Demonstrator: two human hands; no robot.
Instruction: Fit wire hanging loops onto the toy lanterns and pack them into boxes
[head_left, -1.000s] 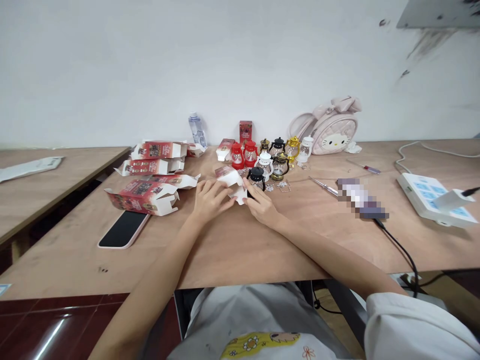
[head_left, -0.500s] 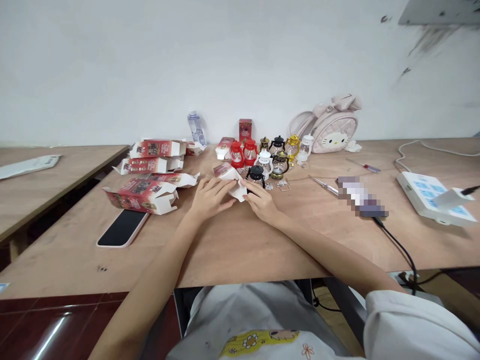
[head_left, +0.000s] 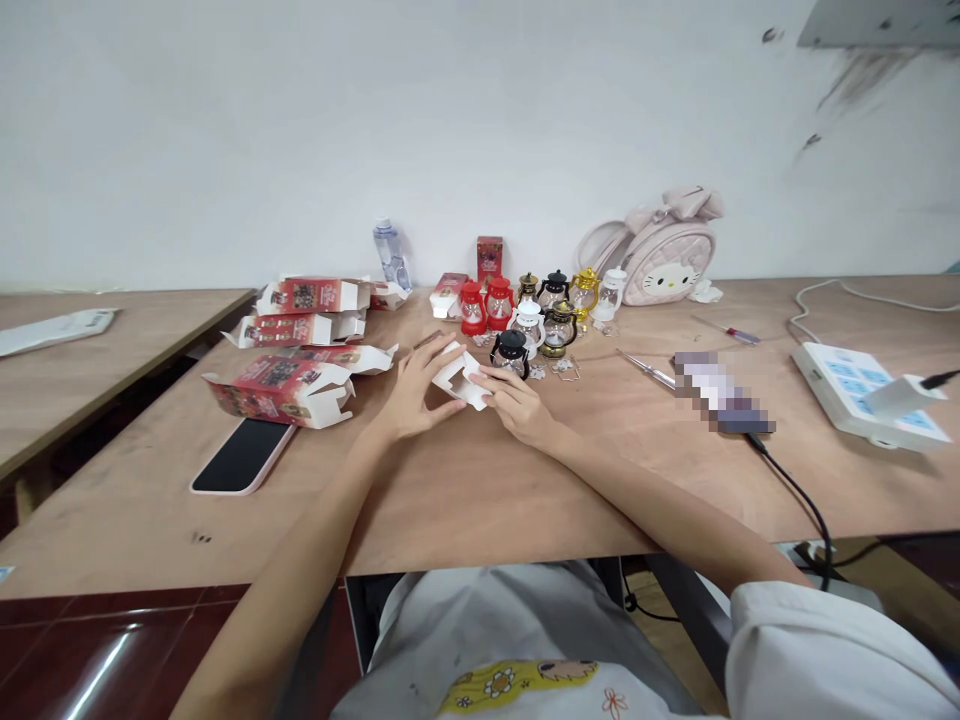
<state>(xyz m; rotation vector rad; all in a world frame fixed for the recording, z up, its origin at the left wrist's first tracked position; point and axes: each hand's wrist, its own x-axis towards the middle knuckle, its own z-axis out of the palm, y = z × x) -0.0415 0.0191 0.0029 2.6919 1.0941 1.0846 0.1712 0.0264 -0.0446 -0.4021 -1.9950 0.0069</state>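
Observation:
Between my hands is a small carton [head_left: 459,377], its white open end and flaps facing me. My left hand [head_left: 420,390] is wrapped round the carton's left side, covering most of its printed face. At the right edge, the fingers of my right hand [head_left: 517,405] pinch a white flap. Just beyond my right hand stands a black lantern [head_left: 511,352]. Behind it are a white lantern [head_left: 527,325], a bronze lantern [head_left: 559,328], two red lanterns [head_left: 499,303] and several others in black, gold and white.
Several red cartons [head_left: 277,385] lie at the left above a phone [head_left: 244,455]. A bottle [head_left: 391,252], an upright red box [head_left: 490,258] and a pink bag [head_left: 667,265] stand at the back. Screwdrivers [head_left: 646,370], a blurred device [head_left: 720,392] and a power strip [head_left: 870,395] lie right.
The carton has turned so that its open end shows more. My left thumb and fingers have spread wider around it, and my right fingers have curled in more.

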